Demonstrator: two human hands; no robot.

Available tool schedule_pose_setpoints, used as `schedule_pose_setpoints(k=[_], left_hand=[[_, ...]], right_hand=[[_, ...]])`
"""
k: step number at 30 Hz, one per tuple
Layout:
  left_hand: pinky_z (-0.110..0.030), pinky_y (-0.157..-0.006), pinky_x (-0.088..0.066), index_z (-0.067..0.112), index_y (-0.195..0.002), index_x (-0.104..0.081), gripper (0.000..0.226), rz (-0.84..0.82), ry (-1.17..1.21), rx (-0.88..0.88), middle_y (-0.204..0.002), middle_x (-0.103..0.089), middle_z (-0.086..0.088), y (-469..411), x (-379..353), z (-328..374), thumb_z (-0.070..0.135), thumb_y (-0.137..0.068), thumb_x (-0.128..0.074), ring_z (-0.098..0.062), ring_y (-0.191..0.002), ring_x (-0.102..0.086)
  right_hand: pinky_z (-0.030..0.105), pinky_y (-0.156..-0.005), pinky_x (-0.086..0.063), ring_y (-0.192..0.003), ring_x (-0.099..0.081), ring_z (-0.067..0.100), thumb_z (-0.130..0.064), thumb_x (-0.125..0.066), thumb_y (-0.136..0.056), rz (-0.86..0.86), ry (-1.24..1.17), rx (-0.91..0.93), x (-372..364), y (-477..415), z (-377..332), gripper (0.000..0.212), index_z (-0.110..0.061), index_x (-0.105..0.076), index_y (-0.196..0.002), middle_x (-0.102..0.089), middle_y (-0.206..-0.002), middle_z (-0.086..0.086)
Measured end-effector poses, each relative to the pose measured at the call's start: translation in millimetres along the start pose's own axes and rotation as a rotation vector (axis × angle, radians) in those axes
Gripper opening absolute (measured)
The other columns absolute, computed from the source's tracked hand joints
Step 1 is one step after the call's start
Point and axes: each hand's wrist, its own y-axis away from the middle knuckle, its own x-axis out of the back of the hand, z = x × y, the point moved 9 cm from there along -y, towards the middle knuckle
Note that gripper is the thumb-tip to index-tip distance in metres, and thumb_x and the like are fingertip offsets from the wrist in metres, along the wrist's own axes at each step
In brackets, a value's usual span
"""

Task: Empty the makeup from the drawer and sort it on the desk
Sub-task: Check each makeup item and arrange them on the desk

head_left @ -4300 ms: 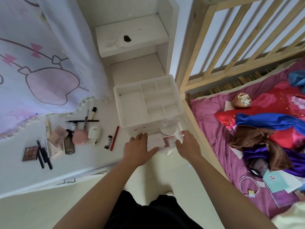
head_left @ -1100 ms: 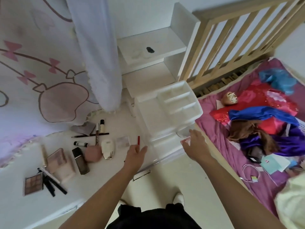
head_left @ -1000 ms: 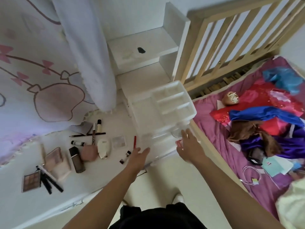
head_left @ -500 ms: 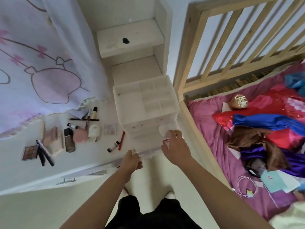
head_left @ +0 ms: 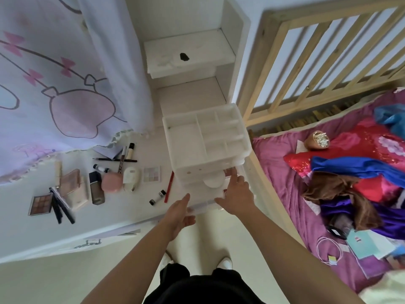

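Note:
A white plastic organizer (head_left: 186, 148) stands on the white desk (head_left: 26, 233), its clear bottom drawer (head_left: 202, 207) pulled out toward me. My left hand (head_left: 178, 212) grips the drawer's front left corner, thumb on top. My right hand (head_left: 237, 195) reaches into the drawer's right side with fingers extended, beside a white round compact (head_left: 213, 181) and a reddish item (head_left: 229, 171). Laid out on the desk to the left are an eyeshadow palette (head_left: 40, 204), black pencils (head_left: 63, 210), a foundation bottle (head_left: 96, 188), a pink compact (head_left: 112, 182), a white oval case (head_left: 131, 178), a pale palette (head_left: 151, 174) and a red pencil (head_left: 169, 187).
A curtain (head_left: 65, 73) hangs over the desk's back left. White shelves (head_left: 188, 55) rise behind the organizer. A wooden bed rail (head_left: 256, 93) and a bed with piled clothes (head_left: 350, 172) lie close on the right. My feet stand on the pale floor below.
My left hand left the desk by the red pencil and took the drawer's front left corner. My right hand stayed at the drawer and reached further in. A pale palette appeared on the desk.

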Motion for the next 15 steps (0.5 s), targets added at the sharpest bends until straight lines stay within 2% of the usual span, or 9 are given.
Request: schedule_pose_setpoints(k=[4, 8, 10, 12, 15], left_hand=[[-0.040, -0.079, -0.057, 0.007, -0.124, -0.053, 0.045, -0.028, 0.025, 0.011, -0.115, -0.057, -0.016, -2, 1, 0, 0.045, -0.100, -0.053, -0.029, -0.082, -0.055], [-0.043, -0.086, -0.057, 0.008, -0.125, -0.053, 0.046, -0.044, 0.016, 0.014, -0.119, -0.056, -0.017, -3, 4, 2, 0.046, -0.099, -0.054, -0.030, -0.085, -0.056], [-0.043, -0.085, -0.057, 0.008, -0.125, -0.054, 0.048, -0.047, 0.029, 0.022, -0.118, -0.056, -0.017, -3, 5, 3, 0.047, -0.098, -0.056, -0.030, -0.085, -0.056], [-0.042, -0.083, -0.057, 0.009, -0.126, -0.054, 0.050, -0.044, 0.021, 0.018, -0.117, -0.058, -0.015, -1, 7, 5, 0.050, -0.097, -0.056, -0.030, -0.086, -0.059], [-0.040, -0.084, -0.058, 0.012, -0.132, -0.051, 0.056, 0.010, -0.135, -0.031, -0.123, -0.058, -0.008, -1, 13, 11, 0.055, -0.096, -0.051, -0.028, -0.101, -0.061]], right_hand=[[0.035, -0.090, -0.048, -0.124, -0.045, 0.029, -0.033, -0.073, -0.082, -0.038, 0.125, -0.126, -7, -5, -4, 0.105, -0.004, -0.004, -0.156, -0.044, -0.133, 0.013], [0.035, -0.091, -0.049, -0.118, -0.051, 0.033, -0.018, -0.068, -0.083, -0.051, 0.094, -0.134, -14, -6, -9, 0.085, -0.007, -0.018, -0.151, -0.042, -0.130, 0.013], [0.036, -0.087, -0.048, -0.115, -0.053, 0.033, -0.020, -0.072, -0.081, -0.025, 0.015, -0.113, -11, -9, -5, 0.085, -0.009, -0.022, -0.150, -0.043, -0.127, 0.012], [0.034, -0.084, -0.047, -0.110, -0.055, 0.033, -0.027, -0.077, -0.077, -0.007, -0.106, -0.082, -8, -10, -1, 0.081, -0.012, -0.035, -0.145, -0.044, -0.124, 0.011], [0.025, -0.070, -0.040, -0.101, -0.057, 0.024, -0.025, -0.079, -0.074, 0.055, -0.301, -0.069, 1, -6, 10, 0.054, -0.013, -0.059, -0.123, -0.045, -0.114, 0.004]])
